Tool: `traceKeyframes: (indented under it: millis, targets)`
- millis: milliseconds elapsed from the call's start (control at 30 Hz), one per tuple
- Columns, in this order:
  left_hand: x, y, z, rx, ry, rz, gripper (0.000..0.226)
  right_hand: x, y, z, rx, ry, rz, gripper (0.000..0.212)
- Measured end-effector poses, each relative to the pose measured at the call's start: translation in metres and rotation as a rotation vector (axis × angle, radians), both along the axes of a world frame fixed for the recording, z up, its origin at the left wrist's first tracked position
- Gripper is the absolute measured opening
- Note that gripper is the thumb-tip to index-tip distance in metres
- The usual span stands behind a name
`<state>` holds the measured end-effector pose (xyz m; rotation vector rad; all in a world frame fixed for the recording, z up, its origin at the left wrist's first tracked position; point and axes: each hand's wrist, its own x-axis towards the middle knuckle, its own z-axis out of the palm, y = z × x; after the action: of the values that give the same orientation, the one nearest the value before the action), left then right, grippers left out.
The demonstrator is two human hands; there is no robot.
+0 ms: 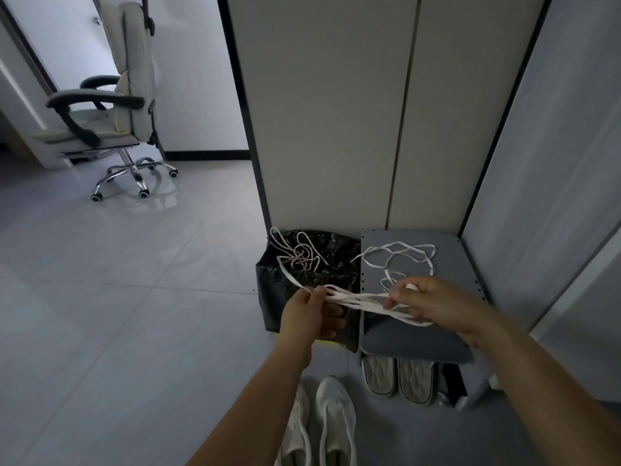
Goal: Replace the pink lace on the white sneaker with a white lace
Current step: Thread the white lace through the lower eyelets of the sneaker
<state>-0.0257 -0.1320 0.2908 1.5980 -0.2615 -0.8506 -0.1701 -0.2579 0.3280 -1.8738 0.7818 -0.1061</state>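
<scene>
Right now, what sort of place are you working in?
Likely a home entryway or bedroom corner: a tall cabinet, slippers tucked under a low grey stool, white sneakers on the tiled floor.

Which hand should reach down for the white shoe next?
Probably the left hand: the white sneakers lie right below it, while the right hand is over the grey stool. Both grip the white lace.

Bare forearms; left hand (311, 314), right hand (433, 302)
</scene>
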Motion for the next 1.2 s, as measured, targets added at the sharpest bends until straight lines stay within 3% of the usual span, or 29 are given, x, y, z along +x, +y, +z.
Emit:
traceKeyframes:
  millis: [233,367,433,633,733,833,900,967,1000,1100,1200]
  targets:
    - [0.022,0.021,0.002,-0.111,0.030,0.158,0.023,-0.014,0.006,-0.006,-0.042,0.046,0.035,0.023]
    - [0.010,0.026,0.006,-0.129,0.018,0.036,0.027,-0.011,0.013,-0.015,-0.383,0.182,0.080,0.033]
    - [-0.004,0.024,0.008,-0.128,0.010,-0.076,0.032,-0.007,0.022,-0.015,-0.421,0.144,0.115,0.032]
    - [-0.034,0.012,0.000,-0.004,-0.225,-0.414,0.035,0.008,0.042,-0.016,-0.129,-0.159,0.073,0.032]
    - [-0.045,0.005,-0.003,0.058,-0.326,-0.524,0.034,0.013,0.045,-0.022,-0.229,-0.217,0.009,0.020]
    - [-0.051,0.001,-0.004,-0.045,-0.322,-0.532,0.025,0.012,0.042,-0.023,-0.251,-0.249,-0.064,0.012]
    - [-0.047,0.001,-0.010,-0.103,-0.277,-0.600,0.015,0.009,0.038,-0.019,-0.057,-0.366,-0.169,0.020]
    - [-0.036,0.002,-0.034,0.013,-0.283,-0.675,0.002,0.001,0.032,-0.008,0.166,-0.546,-0.305,0.025]
    - [-0.028,0.005,-0.053,0.139,-0.327,-0.693,0.007,-0.005,0.026,-0.003,0.198,-0.600,-0.379,0.025]
    - [-0.011,0.026,-0.126,0.572,-0.412,-0.734,0.008,-0.020,0.009,0.004,0.075,-0.618,-0.551,0.026]
    - [-0.021,0.050,-0.198,0.835,-0.405,-0.698,0.020,-0.025,0.001,-0.001,-0.060,-0.512,-0.557,0.024]
